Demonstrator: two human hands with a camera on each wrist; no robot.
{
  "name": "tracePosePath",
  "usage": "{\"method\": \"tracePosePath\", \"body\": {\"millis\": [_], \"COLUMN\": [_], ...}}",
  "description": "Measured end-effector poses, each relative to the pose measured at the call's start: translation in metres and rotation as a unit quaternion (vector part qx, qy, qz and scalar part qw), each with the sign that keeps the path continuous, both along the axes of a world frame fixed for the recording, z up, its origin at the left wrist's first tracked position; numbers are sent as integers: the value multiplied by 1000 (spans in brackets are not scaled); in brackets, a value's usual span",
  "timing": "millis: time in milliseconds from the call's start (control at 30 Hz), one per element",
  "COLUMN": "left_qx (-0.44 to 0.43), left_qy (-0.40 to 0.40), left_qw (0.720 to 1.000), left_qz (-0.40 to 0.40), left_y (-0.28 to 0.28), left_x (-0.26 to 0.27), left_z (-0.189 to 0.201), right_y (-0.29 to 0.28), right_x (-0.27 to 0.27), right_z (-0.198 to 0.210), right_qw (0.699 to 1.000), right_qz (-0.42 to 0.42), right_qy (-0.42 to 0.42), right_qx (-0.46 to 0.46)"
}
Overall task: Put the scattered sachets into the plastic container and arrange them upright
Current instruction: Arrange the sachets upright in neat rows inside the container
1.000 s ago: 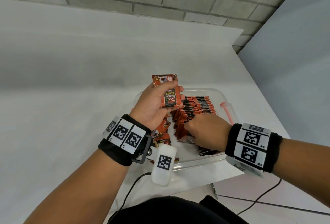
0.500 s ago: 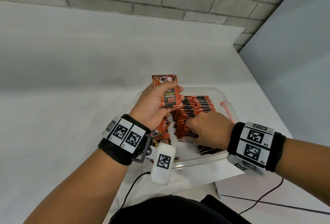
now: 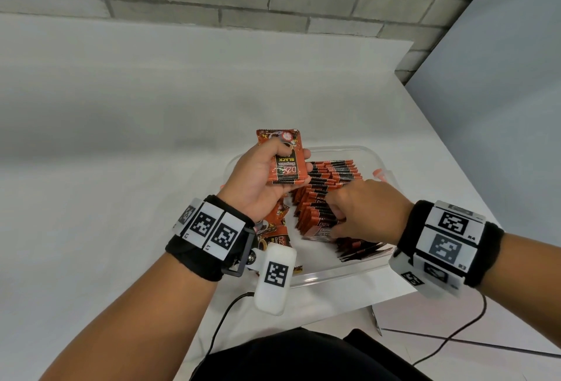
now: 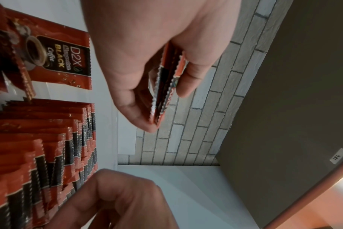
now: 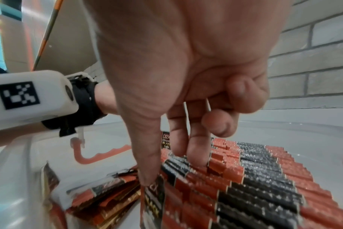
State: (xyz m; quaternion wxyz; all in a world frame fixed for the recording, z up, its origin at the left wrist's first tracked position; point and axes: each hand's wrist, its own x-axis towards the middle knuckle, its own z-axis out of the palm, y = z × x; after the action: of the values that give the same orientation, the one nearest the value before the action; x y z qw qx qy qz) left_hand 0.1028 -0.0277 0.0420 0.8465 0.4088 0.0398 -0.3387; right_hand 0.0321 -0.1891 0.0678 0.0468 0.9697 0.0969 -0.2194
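My left hand (image 3: 258, 180) holds a small stack of red-and-black coffee sachets (image 3: 285, 162) above the left side of the clear plastic container (image 3: 334, 274); the left wrist view shows that stack (image 4: 166, 86) edge-on between thumb and fingers. A long row of upright sachets (image 3: 328, 186) fills the container's middle. My right hand (image 3: 364, 207) reaches down into the near end of the row. Its thumb lies on the front sachet (image 5: 153, 201), two fingers (image 5: 196, 148) dig in behind several sachets, and the other fingers are curled.
Loose sachets lie flat on the container floor at the near right (image 3: 358, 248) and under my left wrist (image 3: 273, 234). A pink latch (image 3: 378, 172) sits on the far right rim. The container stands near the white table's front right corner (image 3: 394, 292), with a brick wall behind.
My right hand has shifted slightly farther along the row, still at its near end. The left hand has kept its stack in the same place.
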Motion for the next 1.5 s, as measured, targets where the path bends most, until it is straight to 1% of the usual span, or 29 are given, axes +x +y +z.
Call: {"method": "tracePosePath", "body": {"millis": [100,233,267,300,333,367,400,433,467,500,567,600,633,667,733,767,800,833,933,967,1033,1067,1100,1167,1267,1300,1400,1467,1500], "left_qx": [6,30,37,45,50,53,54,54,54,51,45,43,41,40,33,23,16,14,24,27,26,25,25,23,-2,-7,-7,-9,-11], "left_qy": [-6,-24,-28,-34,-42,-50,-58,-66,-75,-84,-94,-97,-100,-102,-92,-78,-67,-59,-63,-67,-74,-76,-77,-71,-40,-29,-17,-11,-7], "left_qw": [1000,999,999,998,998,997,997,996,995,995,994,993,993,993,994,996,997,998,998,997,997,997,997,997,999,999,998,997,997], "left_qz": [-14,-27,-26,-26,-24,-23,-22,-24,-28,-33,-44,-46,-48,-49,-47,-40,-34,-29,-20,-16,-1,6,11,11,23,36,64,71,72], "left_y": [1,0,-1,-1,-1,-1,-1,-2,-3,-3,-6,-7,-8,-9,-10,-11,-11,-11,-14,-14,-15,-16,-17,-17,-13,-10,-1,4,5], "left_x": [0,-2,-2,-1,-1,-1,-1,-2,-2,-3,-3,-3,-3,-3,-3,-2,-1,0,1,2,2,2,2,2,4,6,14,17,19], "left_z": [0,2,2,2,3,3,3,4,5,5,5,5,5,5,4,5,5,5,6,6,6,6,7,7,9,10,9,8,7], "right_y": [-4,-10,-12,-13,-14,-13,-11,-8,-5,-2,2,4,3,2,-2,-4,-6,-7,-5,-5,-4,-3,-3,-6,-13,-15,-22,-21,-21], "right_x": [1,3,4,6,7,8,9,9,9,8,8,8,10,11,15,16,16,16,15,15,15,15,14,12,4,1,-13,-22,-25], "right_z": [3,11,15,18,21,25,28,30,30,28,23,21,21,22,26,28,30,32,32,31,28,27,27,27,32,34,35,31,26], "right_qw": [998,993,990,981,957,913,853,796,764,759,780,785,780,766,723,707,697,694,700,695,666,657,662,691,728,752,852,906,924], "right_qz": [-53,-89,-102,-132,-185,-255,-325,-379,-405,-409,-387,-381,-382,-388,-413,-422,-425,-425,-425,-432,-453,-457,-451,-418,-367,-347,-253,-165,-127], "right_qy": [-8,-2,-7,-21,-41,-59,-63,-45,-19,6,29,30,28,24,8,-2,-12,-20,-30,-29,-17,-8,-5,-17,-62,-80,-117,-101,-82], "right_qx": [42,78,98,143,218,313,404,470,502,507,490,487,495,512,554,568,577,582,572,574,592,599,599,589,576,555,444,376,350]}}
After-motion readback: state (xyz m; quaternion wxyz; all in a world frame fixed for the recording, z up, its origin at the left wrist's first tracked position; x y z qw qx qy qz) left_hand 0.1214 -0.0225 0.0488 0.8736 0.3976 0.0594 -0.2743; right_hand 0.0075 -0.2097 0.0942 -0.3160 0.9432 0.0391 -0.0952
